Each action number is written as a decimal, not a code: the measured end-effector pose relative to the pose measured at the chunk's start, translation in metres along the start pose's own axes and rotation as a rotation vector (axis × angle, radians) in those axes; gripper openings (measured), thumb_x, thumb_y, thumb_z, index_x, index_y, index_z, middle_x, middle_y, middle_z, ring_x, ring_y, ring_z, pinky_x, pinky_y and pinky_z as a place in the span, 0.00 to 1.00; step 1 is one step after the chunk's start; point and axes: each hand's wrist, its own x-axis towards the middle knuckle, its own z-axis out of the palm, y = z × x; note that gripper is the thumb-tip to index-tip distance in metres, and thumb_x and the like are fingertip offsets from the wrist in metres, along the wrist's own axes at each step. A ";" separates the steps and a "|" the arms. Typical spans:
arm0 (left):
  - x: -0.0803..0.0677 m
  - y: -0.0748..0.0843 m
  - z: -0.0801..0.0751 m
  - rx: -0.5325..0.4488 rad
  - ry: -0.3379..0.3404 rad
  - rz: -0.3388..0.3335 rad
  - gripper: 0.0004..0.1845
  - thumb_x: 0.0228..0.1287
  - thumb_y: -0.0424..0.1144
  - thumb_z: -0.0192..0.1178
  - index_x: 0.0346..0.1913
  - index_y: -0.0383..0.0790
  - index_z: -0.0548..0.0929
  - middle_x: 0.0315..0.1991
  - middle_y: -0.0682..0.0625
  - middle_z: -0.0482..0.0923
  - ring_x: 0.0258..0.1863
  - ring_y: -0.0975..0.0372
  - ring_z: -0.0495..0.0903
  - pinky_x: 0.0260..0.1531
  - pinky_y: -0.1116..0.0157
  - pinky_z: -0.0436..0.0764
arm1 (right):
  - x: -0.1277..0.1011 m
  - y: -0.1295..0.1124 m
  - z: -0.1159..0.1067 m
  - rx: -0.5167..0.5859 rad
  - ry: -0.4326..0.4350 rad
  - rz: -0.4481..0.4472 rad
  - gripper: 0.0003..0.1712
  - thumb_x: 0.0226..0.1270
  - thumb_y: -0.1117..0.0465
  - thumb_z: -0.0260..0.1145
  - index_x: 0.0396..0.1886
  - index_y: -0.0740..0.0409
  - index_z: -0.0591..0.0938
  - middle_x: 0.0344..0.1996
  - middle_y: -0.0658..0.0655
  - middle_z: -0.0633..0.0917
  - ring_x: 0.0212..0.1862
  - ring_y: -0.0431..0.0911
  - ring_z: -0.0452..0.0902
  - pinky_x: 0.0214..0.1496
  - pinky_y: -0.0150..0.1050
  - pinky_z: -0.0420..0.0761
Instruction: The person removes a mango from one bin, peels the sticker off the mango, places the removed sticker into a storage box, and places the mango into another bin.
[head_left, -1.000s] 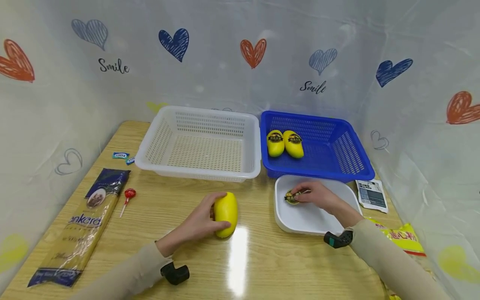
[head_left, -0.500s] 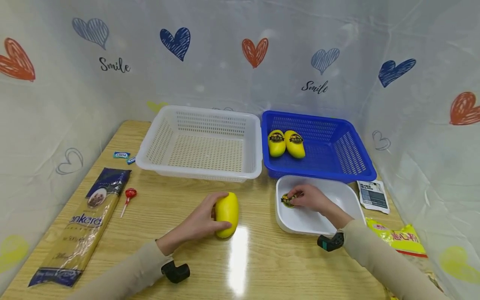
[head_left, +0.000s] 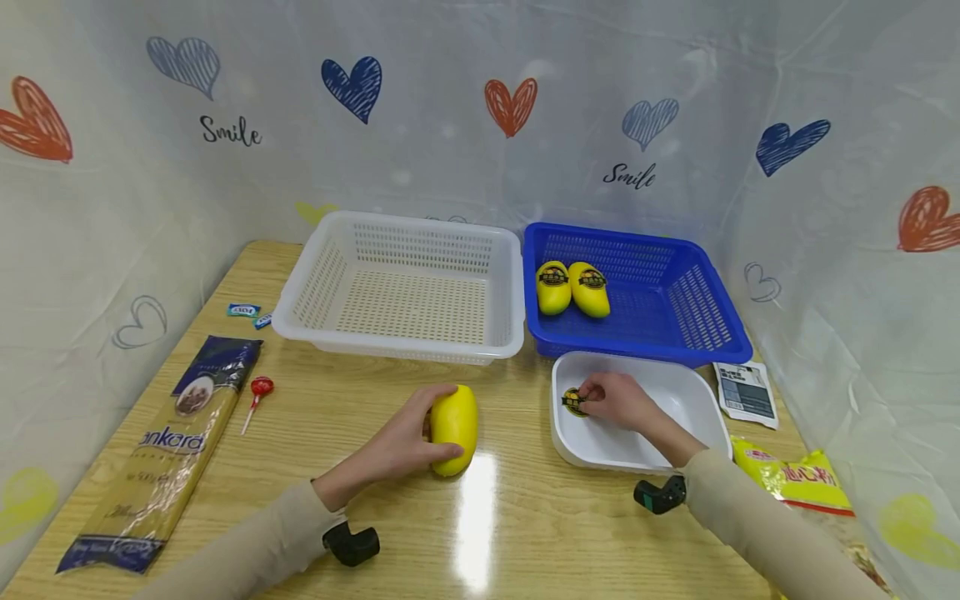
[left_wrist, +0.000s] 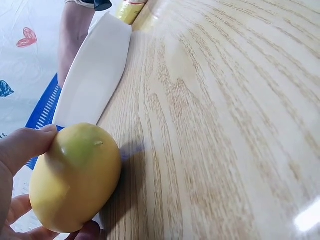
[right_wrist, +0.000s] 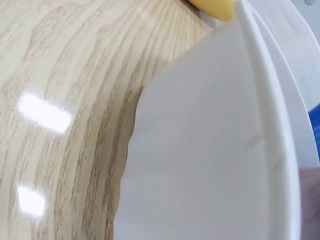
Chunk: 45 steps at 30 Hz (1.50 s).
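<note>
Left hand [head_left: 401, 442] grasps yellow mango [head_left: 453, 428], fingers curled round its near side; fruit rests on bench [head_left: 525, 533], just right of palm. Left wrist view: thumb on top of mango [left_wrist: 75, 177], white dish edge beyond.

Right hand [head_left: 615, 402] inside white dish [head_left: 697, 408], fingertips pinching round black-and-yellow sticker [head_left: 574, 402] at dish's left end.

Beyond right hand: blue basket [head_left: 697, 333] with two stickered mangoes [head_left: 570, 288]. Beyond left hand: white basket [head_left: 405, 287]. Far left of left hand: spaghetti packet [head_left: 168, 450], red lollipop [head_left: 258, 390].
</note>
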 end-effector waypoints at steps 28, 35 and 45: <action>-0.009 -0.001 0.013 -0.101 -0.003 -0.023 0.36 0.62 0.41 0.68 0.72 0.45 0.65 0.65 0.37 0.57 0.50 0.51 0.76 0.46 0.61 0.80 | -0.035 -0.121 0.029 0.216 -0.083 -0.309 0.21 0.71 0.61 0.63 0.61 0.61 0.76 0.52 0.61 0.78 0.44 0.44 0.78 0.41 0.32 0.81; -0.013 -0.006 0.011 -0.157 -0.044 -0.012 0.36 0.63 0.40 0.68 0.72 0.44 0.64 0.64 0.38 0.57 0.55 0.50 0.74 0.49 0.63 0.80 | -0.025 -0.130 0.050 0.264 -0.076 -0.260 0.24 0.69 0.57 0.66 0.61 0.59 0.74 0.53 0.62 0.73 0.50 0.52 0.76 0.43 0.37 0.81; -0.015 0.000 -0.023 0.000 -0.190 0.073 0.31 0.70 0.35 0.59 0.73 0.40 0.63 0.69 0.41 0.66 0.61 0.48 0.74 0.54 0.61 0.78 | -0.016 -0.135 0.066 0.273 -0.074 -0.167 0.28 0.69 0.50 0.64 0.66 0.51 0.69 0.57 0.60 0.68 0.50 0.49 0.74 0.49 0.47 0.76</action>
